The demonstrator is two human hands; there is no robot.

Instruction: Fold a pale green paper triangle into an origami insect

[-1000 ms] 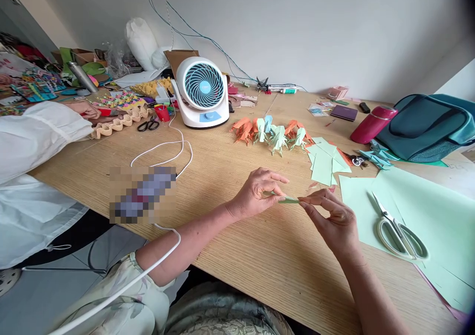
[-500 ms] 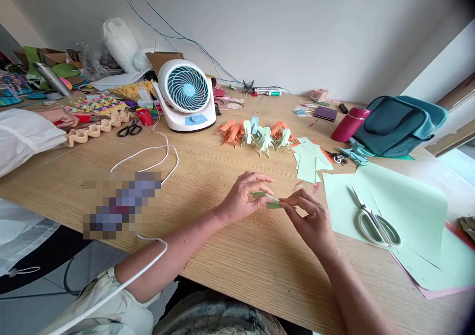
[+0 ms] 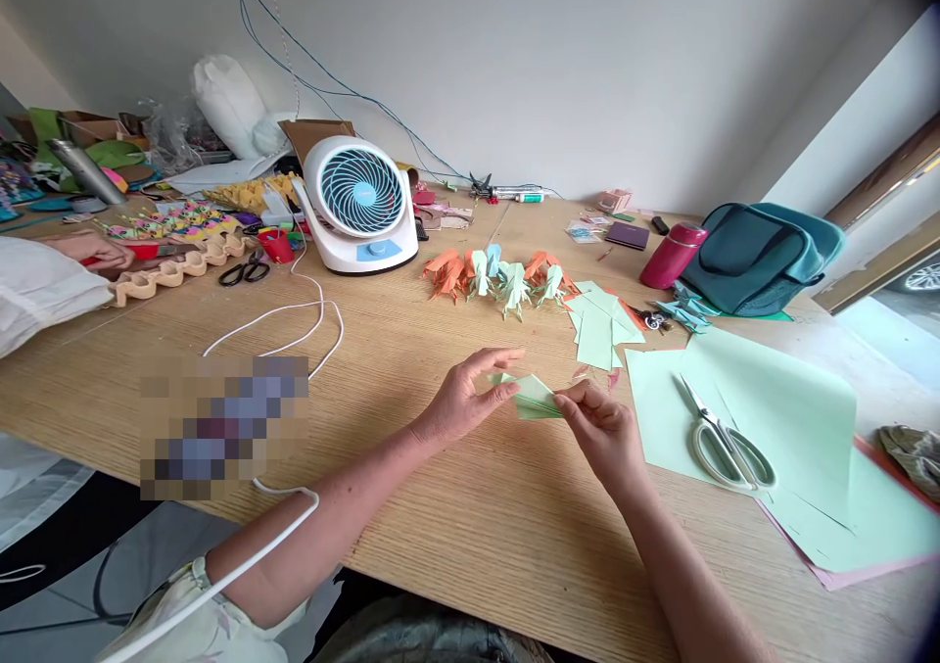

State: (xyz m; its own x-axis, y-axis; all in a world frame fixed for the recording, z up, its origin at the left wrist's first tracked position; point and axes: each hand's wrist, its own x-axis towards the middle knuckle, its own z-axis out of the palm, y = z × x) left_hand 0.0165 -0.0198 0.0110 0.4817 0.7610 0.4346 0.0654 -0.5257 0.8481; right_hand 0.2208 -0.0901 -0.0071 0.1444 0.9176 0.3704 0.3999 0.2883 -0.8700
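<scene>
Green paper, folded small (image 3: 535,397), sits pinched between both hands just above the wooden table (image 3: 455,526), near its front edge. Her left hand (image 3: 464,397) grips the left end, thumb under and fingertips on top, with the index finger stretched out straight over it. Her right hand (image 3: 603,430) has its fingers curled together, clamped on the right end of the piece. Just to the right lie big pale green sheets (image 3: 778,418) with white-handled scissors (image 3: 724,436) resting on them. Further back stands a row of folded paper figures (image 3: 506,276) in orange, green and blue, beside a stack of cut green pieces (image 3: 598,322). A white desk fan (image 3: 357,205) stands behind, its cord (image 3: 294,320) looping across the table. At the far left, another person's hand (image 3: 92,250) and white sleeve (image 3: 36,286) rest by some black scissors (image 3: 246,269). A red bottle (image 3: 672,255) and a teal bag (image 3: 760,255) are at the right rear.
</scene>
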